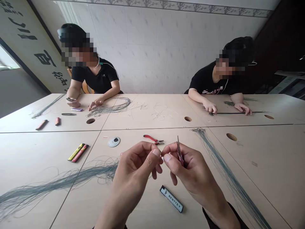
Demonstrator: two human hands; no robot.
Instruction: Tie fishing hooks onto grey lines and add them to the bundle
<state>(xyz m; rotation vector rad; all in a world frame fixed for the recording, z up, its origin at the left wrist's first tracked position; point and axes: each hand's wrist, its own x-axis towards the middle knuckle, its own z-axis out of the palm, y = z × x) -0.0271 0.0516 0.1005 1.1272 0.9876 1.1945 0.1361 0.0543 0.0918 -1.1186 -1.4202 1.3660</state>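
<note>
My left hand (135,173) pinches something tiny between thumb and forefinger; it is too small to name. Its fingertips almost meet those of my right hand (193,171), which pinch at the same spot. Small scissors (181,159) with a pinkish handle rest in my right hand, their pointed blades sticking up past the fingers. Beyond my fingers lie red-handled pliers (152,139). A long bundle of thin blue-grey lines (71,179) runs leftward from behind my left hand. Below my hands is a flat black-and-white rectangular piece (171,199) marked BENTTEY.
Another bundle of blue-grey lines (226,171) stretches along the right. Yellow and red packets (78,152) and a round grey cable cover (114,142) lie to the left. Across the table (143,124), two people handle thin lines. Cable holes (231,137) pierce the tabletop.
</note>
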